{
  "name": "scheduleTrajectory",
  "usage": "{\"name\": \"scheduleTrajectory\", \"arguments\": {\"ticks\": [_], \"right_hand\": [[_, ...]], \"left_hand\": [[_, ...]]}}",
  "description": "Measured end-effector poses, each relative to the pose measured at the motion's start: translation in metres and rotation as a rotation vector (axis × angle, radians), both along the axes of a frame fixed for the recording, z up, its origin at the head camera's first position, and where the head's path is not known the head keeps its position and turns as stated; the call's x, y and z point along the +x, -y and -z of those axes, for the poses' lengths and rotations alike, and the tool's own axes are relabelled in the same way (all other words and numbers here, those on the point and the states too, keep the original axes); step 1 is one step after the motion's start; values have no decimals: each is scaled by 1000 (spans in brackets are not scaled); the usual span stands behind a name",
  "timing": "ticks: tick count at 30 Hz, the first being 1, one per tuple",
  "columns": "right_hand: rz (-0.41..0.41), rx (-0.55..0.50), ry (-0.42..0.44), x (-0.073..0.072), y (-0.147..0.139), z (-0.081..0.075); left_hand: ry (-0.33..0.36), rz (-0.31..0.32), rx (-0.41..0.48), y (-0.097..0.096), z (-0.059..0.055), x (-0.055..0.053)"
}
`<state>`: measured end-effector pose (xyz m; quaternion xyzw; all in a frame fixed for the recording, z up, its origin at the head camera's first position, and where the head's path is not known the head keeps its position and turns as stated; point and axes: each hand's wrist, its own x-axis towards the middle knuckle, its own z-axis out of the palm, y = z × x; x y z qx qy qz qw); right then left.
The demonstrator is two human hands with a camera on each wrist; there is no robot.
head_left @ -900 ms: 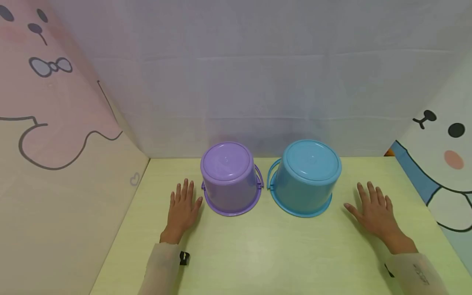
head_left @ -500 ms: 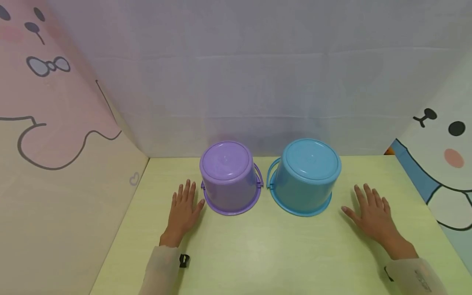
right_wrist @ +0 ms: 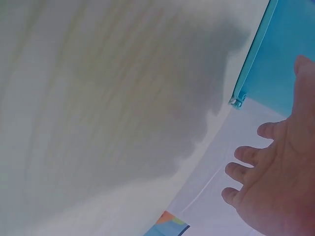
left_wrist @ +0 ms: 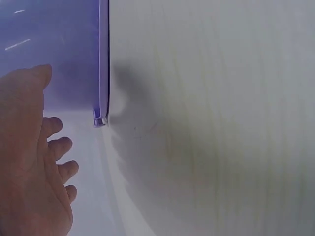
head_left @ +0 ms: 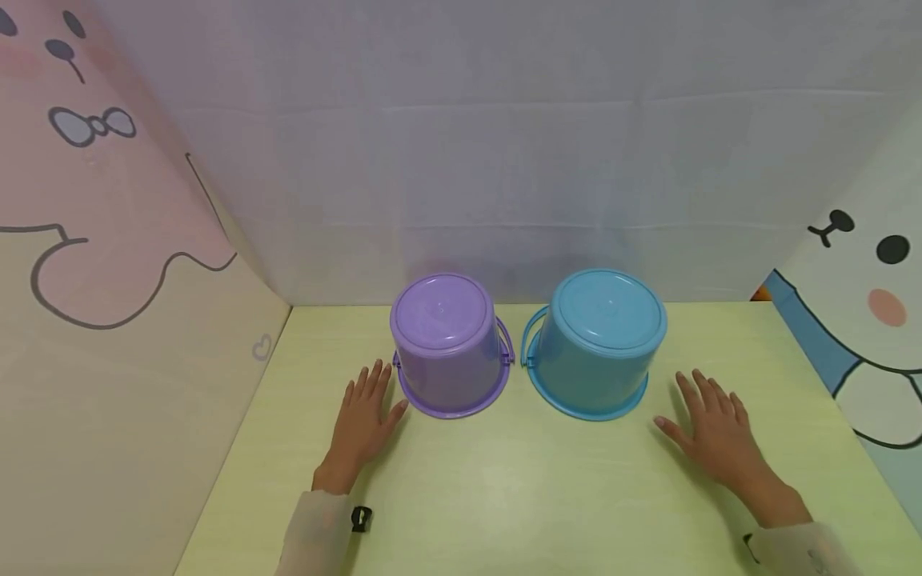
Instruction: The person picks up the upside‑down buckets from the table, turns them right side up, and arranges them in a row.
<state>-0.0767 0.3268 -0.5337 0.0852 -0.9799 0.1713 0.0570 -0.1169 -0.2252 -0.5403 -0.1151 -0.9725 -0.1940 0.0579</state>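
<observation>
Two plastic buckets stand upside down on the table, side by side. The purple bucket (head_left: 448, 352) is on the left, its handle (head_left: 507, 342) hanging at its right side. The larger blue bucket (head_left: 598, 352) has its handle (head_left: 531, 332) on the side facing the purple one. My left hand (head_left: 362, 420), fingers spread and empty, hovers just left of the purple bucket, with the thumb near its rim. My right hand (head_left: 720, 440) is likewise spread and empty, a short way right of the blue bucket. In the wrist views both palms (left_wrist: 29, 162) face the buckets.
The pale yellow table (head_left: 519, 512) meets a white cloth backdrop (head_left: 468, 160) behind the buckets. A side panel with a pink cartoon figure (head_left: 130, 192) rises at the left, another with a white bear (head_left: 864, 320) at the right.
The left hand has shifted slightly right and nearer the purple bucket. The right hand has moved left and a little toward the body, closer to the blue bucket. Both buckets stay in place.
</observation>
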Motion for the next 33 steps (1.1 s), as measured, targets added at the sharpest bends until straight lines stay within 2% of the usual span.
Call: {"name": "scheduleTrajectory", "arguments": {"ticks": [6,11,22,33], "right_hand": [[-29,4,-24,7,8,-2],[-36,23,-11,13,16,-4],[-77,22,-6,22,30,-10],[-149,-5,-63,32,52,-17]], "left_hand": [[19,15,-18,-2,-1,5],[39,22,-31,-4,-1,7],[37,34,-31,-7,-3,12],[17,55,-33,-9,-2,15]]}}
